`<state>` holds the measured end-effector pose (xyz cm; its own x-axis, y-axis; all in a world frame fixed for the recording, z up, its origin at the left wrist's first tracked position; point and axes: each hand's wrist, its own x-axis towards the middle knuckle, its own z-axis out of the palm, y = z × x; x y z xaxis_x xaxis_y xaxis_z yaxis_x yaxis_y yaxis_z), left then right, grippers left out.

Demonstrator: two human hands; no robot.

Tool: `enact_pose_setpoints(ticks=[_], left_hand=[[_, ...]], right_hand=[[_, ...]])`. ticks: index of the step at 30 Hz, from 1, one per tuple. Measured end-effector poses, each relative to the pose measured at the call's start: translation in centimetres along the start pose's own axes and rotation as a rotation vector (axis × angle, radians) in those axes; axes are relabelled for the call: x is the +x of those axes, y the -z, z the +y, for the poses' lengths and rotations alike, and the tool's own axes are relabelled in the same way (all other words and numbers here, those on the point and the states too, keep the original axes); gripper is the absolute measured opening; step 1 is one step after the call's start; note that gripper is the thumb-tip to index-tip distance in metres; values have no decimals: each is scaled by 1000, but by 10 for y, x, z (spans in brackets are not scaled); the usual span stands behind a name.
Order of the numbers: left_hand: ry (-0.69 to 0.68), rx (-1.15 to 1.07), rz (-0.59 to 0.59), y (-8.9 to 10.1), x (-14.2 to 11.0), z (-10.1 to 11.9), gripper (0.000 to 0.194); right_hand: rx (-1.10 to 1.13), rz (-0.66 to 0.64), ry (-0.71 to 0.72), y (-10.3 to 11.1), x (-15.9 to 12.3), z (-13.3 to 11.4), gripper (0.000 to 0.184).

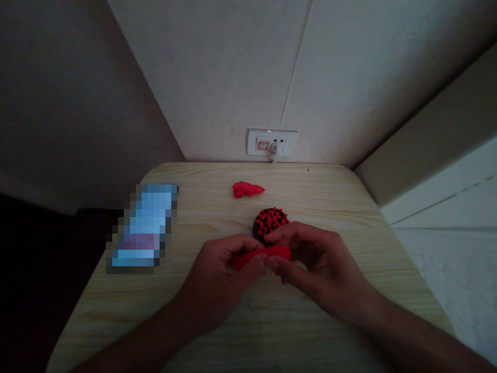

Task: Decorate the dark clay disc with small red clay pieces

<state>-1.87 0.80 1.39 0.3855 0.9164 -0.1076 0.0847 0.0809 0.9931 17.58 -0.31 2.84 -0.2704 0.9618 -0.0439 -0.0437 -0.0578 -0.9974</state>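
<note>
Both hands pinch one elongated piece of red modelling clay [280, 252] near the middle of the table. My left hand [229, 274] has its thumb and fingers closed around the left part of the clay. On the right end, my right hand [320, 264] grips it between thumb and fingers. Just behind the clay sits a dark round lump [271, 221] covered with small red dots and short strips; my right fingers partly cover it. A smaller red clay piece [246, 189], lumpy at the left and pointed at the right, lies farther back.
A phone with a pixelated screen [145, 223] lies on the left of the light wood-grain table [202, 178]. Behind the table, the wall has a socket panel [252, 147] with a plug in it. A tiny red speck [308, 170] is near the back edge.
</note>
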Motion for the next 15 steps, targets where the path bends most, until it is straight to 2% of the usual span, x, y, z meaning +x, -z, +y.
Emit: enact_pose_setpoints(ticks=[5, 8, 10, 13, 15], left_hand=[[27, 3, -11, 1, 1, 0, 11], [25, -3, -23, 2, 1, -3, 10], [20, -9, -22, 2, 1, -3, 8], [19, -39, -9, 2, 1, -2, 11], [2, -80, -10, 2, 1, 0, 16]], right_hand=[[70, -27, -56, 1, 1, 0, 16], [56, -20, -63, 2, 2, 1, 24], [-15, -18, -31, 3, 2, 1, 27], [-194, -56, 74, 5, 2, -3, 8], [-334, -57, 140, 7, 2, -5, 10]])
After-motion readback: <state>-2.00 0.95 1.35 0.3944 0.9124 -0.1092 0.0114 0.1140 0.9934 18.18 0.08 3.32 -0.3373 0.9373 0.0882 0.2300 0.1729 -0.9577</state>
